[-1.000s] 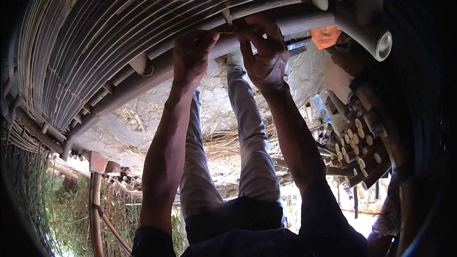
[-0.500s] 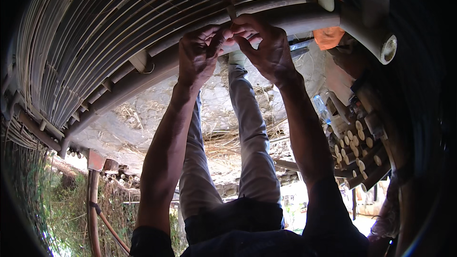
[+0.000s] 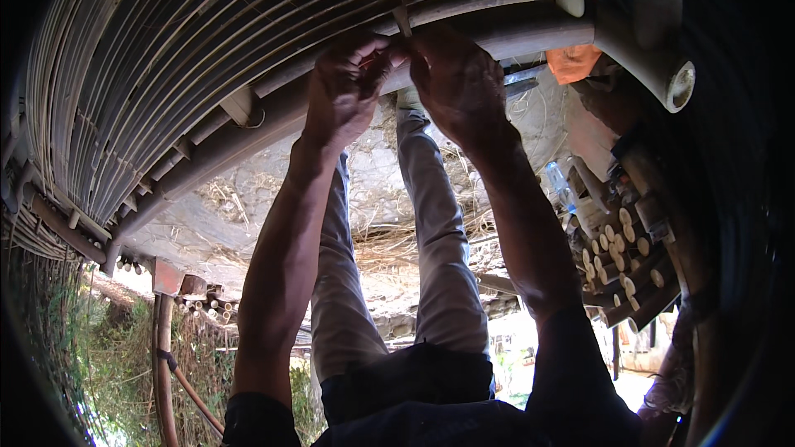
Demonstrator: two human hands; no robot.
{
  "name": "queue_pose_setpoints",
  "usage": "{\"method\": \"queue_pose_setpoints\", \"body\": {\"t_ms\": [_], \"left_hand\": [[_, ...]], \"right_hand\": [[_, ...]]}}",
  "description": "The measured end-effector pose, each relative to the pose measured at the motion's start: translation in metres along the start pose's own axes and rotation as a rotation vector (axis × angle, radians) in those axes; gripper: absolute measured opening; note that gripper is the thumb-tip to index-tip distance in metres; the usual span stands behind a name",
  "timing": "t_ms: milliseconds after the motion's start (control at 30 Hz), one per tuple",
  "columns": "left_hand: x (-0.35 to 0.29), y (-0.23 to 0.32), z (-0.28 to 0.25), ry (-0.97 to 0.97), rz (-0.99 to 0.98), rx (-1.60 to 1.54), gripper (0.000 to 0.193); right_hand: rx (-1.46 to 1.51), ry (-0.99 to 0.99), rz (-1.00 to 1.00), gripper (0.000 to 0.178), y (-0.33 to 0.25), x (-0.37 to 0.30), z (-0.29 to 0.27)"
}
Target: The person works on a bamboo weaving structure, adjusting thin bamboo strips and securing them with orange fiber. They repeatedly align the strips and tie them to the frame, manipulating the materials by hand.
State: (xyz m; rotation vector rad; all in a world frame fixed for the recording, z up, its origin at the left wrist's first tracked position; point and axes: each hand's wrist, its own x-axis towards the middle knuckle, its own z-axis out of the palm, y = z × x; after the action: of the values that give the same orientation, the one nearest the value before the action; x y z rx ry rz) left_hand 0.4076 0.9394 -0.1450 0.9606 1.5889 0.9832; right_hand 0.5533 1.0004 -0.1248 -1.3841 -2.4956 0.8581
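Observation:
My left hand [image 3: 343,87] and my right hand [image 3: 460,87] meet at the front rail of a slatted bamboo frame. The fingers of both are curled in and pinched close together. Whatever lies between the fingertips is too dark and small to make out. Just above them, the end of a narrow cross strip [image 3: 402,21] comes down from under the thin bamboo slats [image 3: 273,12]. Behind my hands runs a thick bamboo pole [image 3: 538,36], partly covered by them.
A cut pole end [image 3: 681,87] juts out at the right, near an orange cloth-like piece [image 3: 571,64]. Lower right are stacked bamboo lengths [image 3: 629,257] and a clear plastic bottle [image 3: 561,188]. Dry strips litter the stone ground [image 3: 248,207] around my legs.
My right hand has rolled over, its back now facing up and its fingers tucked out of sight. My left hand has shifted slightly left, its fingers still curled.

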Motion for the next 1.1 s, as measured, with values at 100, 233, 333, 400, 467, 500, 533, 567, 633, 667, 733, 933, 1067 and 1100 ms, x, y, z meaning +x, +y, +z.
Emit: {"method": "queue_pose_setpoints", "body": {"t_ms": [100,233,333,400,467,500,533,567,633,667,733,933,1067,1100], "left_hand": [[-0.002,-0.01,-0.003,-0.112,-0.179,-0.197,0.016],[0.001,-0.009,-0.005,-0.172,-0.252,-0.367,0.022],[0.002,-0.01,-0.003,-0.158,-0.209,-0.367,0.02],[0.001,-0.01,-0.004,-0.163,-0.172,-0.337,0.018],[-0.006,-0.006,-0.009,-0.072,-0.243,-0.086,0.017],[-0.012,0.001,-0.012,-0.025,-0.278,0.04,0.017],[-0.018,0.015,-0.014,-0.027,-0.309,0.267,0.016],[-0.036,0.01,-0.002,-0.015,-0.115,0.302,0.015],[-0.062,0.028,0.011,-0.179,-0.062,0.085,0.009],[-0.062,0.029,0.008,-0.17,0.01,0.166,0.01],[-0.049,0.022,-0.006,-0.056,0.114,0.328,0.019],[0.0,-0.03,-0.02,-0.281,0.374,0.685,0.082],[-0.002,-0.028,-0.018,-0.359,0.243,0.736,0.086],[-0.004,-0.029,-0.017,-0.348,0.276,0.739,0.086]], "right_hand": [[0.186,-0.093,0.098,0.016,0.005,0.006,-0.015],[0.366,-0.085,0.034,0.017,0.016,0.0,-0.009],[0.406,0.012,0.014,0.01,0.014,0.0,-0.007],[0.394,0.061,-0.02,0.009,0.017,-0.002,-0.003],[0.182,0.028,0.17,0.014,0.019,-0.006,-0.007],[0.076,0.01,0.264,0.017,0.018,-0.009,-0.01],[0.2,-0.05,0.472,0.025,0.018,-0.01,-0.01],[0.319,-0.169,0.521,0.026,0.018,-0.013,-0.007],[0.562,-0.413,0.624,0.03,0.013,-0.026,0.0],[0.718,-0.36,0.523,0.036,0.007,-0.031,-0.001],[1.099,-0.307,0.77,0.036,0.003,-0.042,-0.014],[1.947,-0.407,0.481,0.043,0.001,-0.037,-0.074],[0.245,0.097,0.173,0.036,0.011,0.018,-0.079],[-0.229,-0.043,0.138,0.029,0.014,0.015,-0.079]]}}
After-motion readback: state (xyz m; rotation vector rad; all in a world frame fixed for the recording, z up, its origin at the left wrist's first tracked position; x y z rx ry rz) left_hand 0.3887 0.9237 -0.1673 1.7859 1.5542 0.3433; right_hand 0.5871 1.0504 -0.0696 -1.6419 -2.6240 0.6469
